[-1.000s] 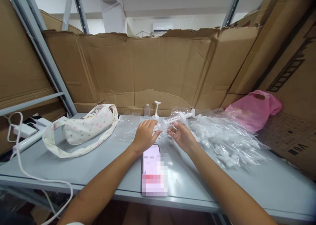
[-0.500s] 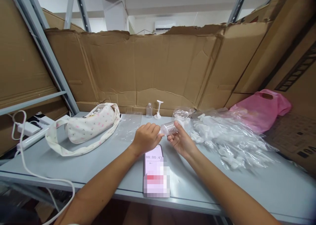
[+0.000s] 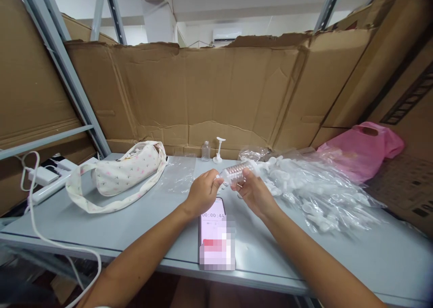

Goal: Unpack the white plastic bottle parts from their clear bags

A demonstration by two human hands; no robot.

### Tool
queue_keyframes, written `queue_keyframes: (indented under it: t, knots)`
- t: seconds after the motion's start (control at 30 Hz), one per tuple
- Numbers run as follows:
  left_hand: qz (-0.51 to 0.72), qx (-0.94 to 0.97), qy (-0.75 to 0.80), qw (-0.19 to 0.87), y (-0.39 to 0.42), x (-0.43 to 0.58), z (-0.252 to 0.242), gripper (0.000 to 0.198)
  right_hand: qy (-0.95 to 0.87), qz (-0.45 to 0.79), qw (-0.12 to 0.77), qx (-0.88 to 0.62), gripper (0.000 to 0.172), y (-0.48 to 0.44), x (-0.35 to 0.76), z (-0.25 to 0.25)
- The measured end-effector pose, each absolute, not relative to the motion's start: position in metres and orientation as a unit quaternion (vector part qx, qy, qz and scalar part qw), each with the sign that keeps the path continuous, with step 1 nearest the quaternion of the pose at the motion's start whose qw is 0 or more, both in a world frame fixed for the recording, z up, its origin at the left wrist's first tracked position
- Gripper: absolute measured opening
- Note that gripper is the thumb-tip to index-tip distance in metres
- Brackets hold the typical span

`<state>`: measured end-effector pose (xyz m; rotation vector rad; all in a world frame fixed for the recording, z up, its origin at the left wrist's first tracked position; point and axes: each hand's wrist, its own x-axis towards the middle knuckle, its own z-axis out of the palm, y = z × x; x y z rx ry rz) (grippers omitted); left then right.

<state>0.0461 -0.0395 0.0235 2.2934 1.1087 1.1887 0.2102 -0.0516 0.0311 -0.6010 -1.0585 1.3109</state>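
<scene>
Clear plastic bottle [image 3: 238, 170] between left hand [image 3: 202, 191] and right hand [image 3: 256, 192]

Both bare forearms reach forward and converge at centre. The left hand [image 3: 202, 191] curls inward, fingertips pinched together; the right hand [image 3: 254, 192] faces it, fingers bent and closed, thumb raised, knuckles nearly touching.

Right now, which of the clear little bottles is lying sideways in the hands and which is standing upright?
The clear ribbed bottle lies sideways, held between the left hand and right hand. The small bottle stands upright by the cardboard wall, untouched.
</scene>
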Motion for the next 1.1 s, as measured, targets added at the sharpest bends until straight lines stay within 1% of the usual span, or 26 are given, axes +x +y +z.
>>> queue_keyframes:
  t: [0.1, 0.13, 0.17, 0.2, 0.27, 0.33, 0.4, 0.47, 0.5, 0.53, 0.63, 0.67, 0.7, 0.8, 0.97, 1.1]
  knots:
    - [0.404, 0.734, 0.361, 0.410, -0.033, 0.049, 0.019, 0.052, -0.530, 0.505, 0.627, -0.266, 0.025, -0.055, 0.213, 0.035]
    - [0.391, 0.707, 0.354, 0.472, -0.030, 0.050, 0.017, 0.056, -0.545, 0.489, 0.624, -0.272, 0.028, -0.055, 0.213, 0.035]
    - [0.383, 0.687, 0.351, 0.509, -0.028, 0.051, 0.016, 0.058, -0.551, 0.478, 0.623, -0.280, 0.029, -0.054, 0.213, 0.035]
    - [0.388, 0.674, 0.353, 0.520, -0.025, 0.051, 0.015, 0.059, -0.547, 0.473, 0.627, -0.289, 0.029, -0.054, 0.213, 0.034]
    - [0.440, 0.667, 0.362, 0.479, -0.023, 0.051, 0.015, 0.054, -0.513, 0.473, 0.647, -0.307, 0.027, -0.051, 0.211, 0.032]
    - [0.497, 0.675, 0.367, 0.404, -0.023, 0.050, 0.017, 0.039, -0.474, 0.483, 0.666, -0.313, 0.027, -0.048, 0.210, 0.031]
    - [0.516, 0.692, 0.366, 0.349, -0.024, 0.048, 0.020, 0.035, -0.454, 0.497, 0.671, -0.310, 0.028, -0.046, 0.209, 0.030]
    - [0.508, 0.710, 0.364, 0.325, -0.023, 0.046, 0.021, 0.030, -0.449, 0.507, 0.669, -0.305, 0.027, -0.046, 0.209, 0.031]
    - [0.501, 0.715, 0.366, 0.322, -0.022, 0.045, 0.020, 0.024, -0.449, 0.513, 0.666, -0.302, 0.026, -0.046, 0.209, 0.031]
    - [0.494, 0.717, 0.370, 0.324, -0.020, 0.044, 0.019, 0.021, -0.450, 0.518, 0.663, -0.299, 0.025, -0.046, 0.209, 0.031]
    - [0.475, 0.704, 0.391, 0.355, -0.015, 0.042, 0.015, 0.042, -0.447, 0.530, 0.655, -0.301, 0.026, -0.047, 0.208, 0.029]
    - [0.474, 0.696, 0.396, 0.368, -0.013, 0.042, 0.014, 0.047, -0.445, 0.531, 0.654, -0.303, 0.027, -0.047, 0.207, 0.029]
    - [0.477, 0.687, 0.398, 0.376, -0.012, 0.042, 0.013, 0.047, -0.443, 0.530, 0.656, -0.305, 0.027, -0.047, 0.207, 0.028]
    - [0.498, 0.678, 0.388, 0.375, -0.013, 0.043, 0.015, 0.031, -0.437, 0.527, 0.660, -0.310, 0.027, -0.046, 0.206, 0.027]
    - [0.503, 0.683, 0.375, 0.374, -0.015, 0.043, 0.018, 0.028, -0.434, 0.527, 0.664, -0.305, 0.026, -0.046, 0.206, 0.028]
    - [0.507, 0.668, 0.367, 0.403, -0.013, 0.042, 0.017, 0.024, -0.434, 0.534, 0.665, -0.291, 0.025, -0.045, 0.209, 0.028]
